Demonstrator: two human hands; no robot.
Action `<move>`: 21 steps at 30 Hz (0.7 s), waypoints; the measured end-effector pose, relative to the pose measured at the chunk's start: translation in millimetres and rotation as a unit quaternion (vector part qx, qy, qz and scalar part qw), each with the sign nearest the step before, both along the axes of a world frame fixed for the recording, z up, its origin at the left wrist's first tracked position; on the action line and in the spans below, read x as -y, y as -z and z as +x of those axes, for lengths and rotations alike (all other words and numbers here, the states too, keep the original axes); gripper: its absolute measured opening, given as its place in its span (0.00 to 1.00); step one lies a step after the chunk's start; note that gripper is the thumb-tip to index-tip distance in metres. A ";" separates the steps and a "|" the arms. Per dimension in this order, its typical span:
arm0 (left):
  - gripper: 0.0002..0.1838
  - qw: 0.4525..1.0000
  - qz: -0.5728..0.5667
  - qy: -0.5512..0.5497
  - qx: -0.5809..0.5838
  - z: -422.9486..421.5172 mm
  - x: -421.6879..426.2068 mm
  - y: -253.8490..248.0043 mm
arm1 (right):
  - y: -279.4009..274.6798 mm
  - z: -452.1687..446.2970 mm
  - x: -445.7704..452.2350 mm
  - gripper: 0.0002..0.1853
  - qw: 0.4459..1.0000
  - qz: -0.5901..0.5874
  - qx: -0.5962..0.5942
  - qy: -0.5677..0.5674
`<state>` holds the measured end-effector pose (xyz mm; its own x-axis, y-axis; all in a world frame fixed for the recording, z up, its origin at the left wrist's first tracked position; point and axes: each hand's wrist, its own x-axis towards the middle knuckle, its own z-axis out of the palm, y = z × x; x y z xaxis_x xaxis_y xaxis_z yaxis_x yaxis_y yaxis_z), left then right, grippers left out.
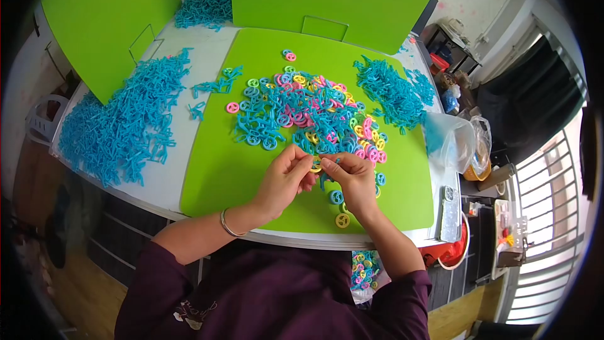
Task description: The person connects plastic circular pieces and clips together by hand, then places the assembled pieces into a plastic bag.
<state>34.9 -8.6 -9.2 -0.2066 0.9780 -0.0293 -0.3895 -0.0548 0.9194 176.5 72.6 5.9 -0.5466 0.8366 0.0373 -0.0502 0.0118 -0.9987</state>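
Over the near part of the green board (pixel 220 182), my left hand (pixel 285 178) pinches the left side of a small yellow wheel (pixel 316 165). The fingers of my right hand (pixel 353 179) close on the other side, where a bit of blue plastic shows between them. Just beyond both hands lies a mixed heap of blue pieces and pink, yellow, green and blue wheels (pixel 302 104). A blue wheel (pixel 336 197) and a yellow wheel (pixel 342 220) rest beside my right hand, near the board's front edge.
Large piles of blue pieces lie at the left (pixel 123 129), at the back (pixel 204 6) and at the right (pixel 390 91). Green panels (pixel 333 0) stand behind. A clear plastic container (pixel 450 138) and a grey tray (pixel 450 214) are at the right edge.
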 end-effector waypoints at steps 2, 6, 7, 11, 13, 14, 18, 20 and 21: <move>0.09 0.999 0.015 -0.008 -0.032 0.2 0.5 0.3 | -1.8 0.1 3.8 0.08 1.000 0.012 0.001 0.016; 0.09 0.996 0.034 -0.005 -0.081 -0.4 -0.3 -3.1 | -3.4 4.1 5.4 0.09 0.995 0.077 0.061 0.032; 0.09 0.996 0.038 0.000 -0.085 -0.7 -0.1 -4.9 | -2.3 4.8 4.5 0.09 0.995 0.083 0.055 0.032; 0.14 0.963 0.047 -0.012 -0.266 -13.2 -0.7 -14.8 | -0.1 6.1 -7.2 0.11 0.999 -0.041 -0.025 -0.002; 0.15 0.917 0.045 -0.036 -0.396 -27.3 -4.4 -12.0 | -2.9 8.3 -11.9 0.16 0.993 -0.103 -0.055 -0.031; 0.14 0.917 0.045 -0.059 -0.392 -30.2 -4.7 -12.2 | -6.4 9.6 -12.2 0.18 0.988 -0.129 -0.081 -0.039; 0.08 0.856 0.040 -0.107 -0.504 -40.2 -5.8 -25.7 | -19.4 26.0 -21.1 0.22 0.979 -0.163 -0.114 -0.038; 0.07 0.816 0.059 -0.120 -0.563 -43.2 -12.3 -14.0 | -23.0 37.0 -29.0 0.22 0.972 -0.197 -0.121 -0.034; 0.08 0.810 0.081 -0.133 -0.565 -43.3 -15.9 -9.2 | -26.1 40.1 -30.3 0.23 0.974 -0.193 -0.114 -0.037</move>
